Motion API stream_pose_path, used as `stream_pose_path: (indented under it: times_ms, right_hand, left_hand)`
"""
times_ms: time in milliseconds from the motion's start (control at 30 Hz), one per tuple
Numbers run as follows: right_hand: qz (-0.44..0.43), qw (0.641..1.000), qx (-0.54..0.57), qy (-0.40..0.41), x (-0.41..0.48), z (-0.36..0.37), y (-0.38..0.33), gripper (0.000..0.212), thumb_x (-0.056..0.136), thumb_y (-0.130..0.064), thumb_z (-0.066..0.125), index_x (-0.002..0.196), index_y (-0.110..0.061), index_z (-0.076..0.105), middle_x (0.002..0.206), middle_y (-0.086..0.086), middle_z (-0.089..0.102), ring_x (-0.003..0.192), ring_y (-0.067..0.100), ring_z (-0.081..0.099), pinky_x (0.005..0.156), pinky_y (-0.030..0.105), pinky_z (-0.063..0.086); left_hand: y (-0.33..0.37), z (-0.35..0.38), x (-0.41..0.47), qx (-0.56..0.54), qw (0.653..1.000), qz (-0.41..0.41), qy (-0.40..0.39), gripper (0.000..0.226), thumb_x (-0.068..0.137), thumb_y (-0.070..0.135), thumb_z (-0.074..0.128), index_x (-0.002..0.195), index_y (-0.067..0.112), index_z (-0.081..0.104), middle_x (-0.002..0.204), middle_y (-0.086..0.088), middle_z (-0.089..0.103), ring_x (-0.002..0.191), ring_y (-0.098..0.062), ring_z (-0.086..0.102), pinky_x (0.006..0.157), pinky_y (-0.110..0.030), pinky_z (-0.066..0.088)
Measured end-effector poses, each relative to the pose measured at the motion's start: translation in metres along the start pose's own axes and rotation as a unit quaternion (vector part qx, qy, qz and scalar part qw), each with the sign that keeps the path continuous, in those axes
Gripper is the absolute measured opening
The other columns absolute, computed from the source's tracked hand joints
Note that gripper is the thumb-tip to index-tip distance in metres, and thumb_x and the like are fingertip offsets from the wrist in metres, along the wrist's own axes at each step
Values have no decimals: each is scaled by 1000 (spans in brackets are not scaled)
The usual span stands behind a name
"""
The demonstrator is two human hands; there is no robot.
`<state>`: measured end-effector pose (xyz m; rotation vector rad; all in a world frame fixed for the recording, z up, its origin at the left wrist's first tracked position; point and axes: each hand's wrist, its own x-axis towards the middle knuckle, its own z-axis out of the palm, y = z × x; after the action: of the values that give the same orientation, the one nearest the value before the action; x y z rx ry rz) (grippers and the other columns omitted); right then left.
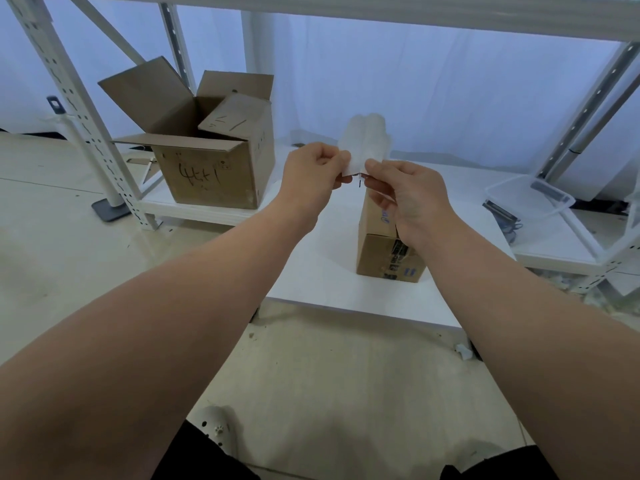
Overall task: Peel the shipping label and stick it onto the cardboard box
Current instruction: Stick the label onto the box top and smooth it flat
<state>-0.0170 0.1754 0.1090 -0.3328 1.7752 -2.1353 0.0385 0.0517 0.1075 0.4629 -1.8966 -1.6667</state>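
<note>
Head view shows both arms stretched forward over a low white table [311,278]. Left hand [313,171] and right hand [405,195] are raised close together, each pinching the lower edge of a white shipping label [363,143] held upright between them, its print too blurred to read. Just below the right hand, a small taped cardboard box [375,247] stands on the table. An open box [207,168] sits further left.
</note>
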Motion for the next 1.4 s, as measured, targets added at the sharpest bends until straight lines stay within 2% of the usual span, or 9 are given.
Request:
stream_pose_path:
  times_ms: [167, 467, 667, 767, 933, 1067, 1233, 1333, 1400]
  right_hand:
    - [34, 999, 39, -4, 1, 1, -2, 13, 76, -7, 77, 69, -11, 66, 65, -1, 69, 62, 10, 64, 69, 25, 53]
    - [49, 998, 23, -8, 3, -5, -1, 15, 74, -2, 76, 69, -10, 64, 63, 2, 66, 62, 13, 62, 69, 26, 53]
    - [57, 998, 17, -11, 3, -8, 1, 15, 75, -2, 75, 71, -9, 63, 67, 3, 65, 63, 13, 62, 66, 25, 53]
    - [57, 998, 29, -13, 3, -8, 1, 17, 76, 0, 74, 68, -10, 62, 64, 2, 66, 64, 15, 62, 68, 27, 54]
    - [64, 993, 84, -61, 4, -8, 0, 22, 82, 11, 55, 89, -7, 66, 93, 12, 67, 86, 23, 62, 71, 30, 58]
    - [95, 983, 121, -98, 2, -10, -1, 34, 80, 7, 50, 107, -5, 66, 108, 16, 69, 93, 26, 66, 88, 38, 56]
    - [96, 995, 29, -14, 6, -8, 1, 26, 79, -21, 75, 102, -14, 64, 107, 9, 69, 97, 25, 67, 78, 34, 57]
    - [65, 997, -19, 26, 8, -9, 4, 16, 78, -14, 76, 86, -14, 62, 94, 6, 68, 91, 23, 66, 68, 31, 54]
    - [26, 997, -66, 23, 9, -11, 7, 10, 80, -12, 73, 82, -13, 63, 94, 7, 70, 92, 25, 67, 75, 36, 57]
  left_hand:
    - [-5, -7, 1, -43, 997, -56, -22, 15, 94, 13, 54, 80, 10, 58, 73, -1, 63, 63, -10, 54, 62, -16, 47]
    - [-11, -9, 5, 77, 995, -63, 16, 20, 95, 19, 48, 77, 18, 54, 73, 3, 56, 60, -10, 42, 60, -22, 38]
    - [-15, -14, 7, 120, 991, -35, 39, 13, 95, 18, 49, 87, 10, 56, 70, 4, 55, 59, -6, 45, 42, -5, 35]
    - [-18, -16, 6, 138, 989, -28, 44, 12, 96, 18, 48, 89, 12, 56, 70, 5, 56, 59, -4, 46, 43, -6, 34]
    - [-18, -19, 5, 161, 987, 21, 12, 13, 96, 21, 48, 92, 11, 56, 76, 3, 58, 69, -11, 52, 59, -19, 41]
    - [-19, -22, 4, 200, 978, 59, -15, 11, 93, 20, 52, 90, 10, 57, 76, 1, 59, 73, -14, 53, 63, -21, 41]
    - [-14, -18, -2, 183, 976, 98, -69, 12, 87, 18, 61, 86, 7, 59, 72, 0, 60, 63, -11, 49, 62, -20, 41]
    - [-12, -15, -6, 189, 970, 112, -104, 10, 85, 14, 63, 82, 11, 54, 74, -1, 60, 63, -9, 51, 60, -15, 39]
    - [-11, -13, -8, 185, 970, 102, -118, 12, 85, 13, 62, 89, 11, 51, 78, -1, 56, 65, -12, 50, 60, -18, 40]
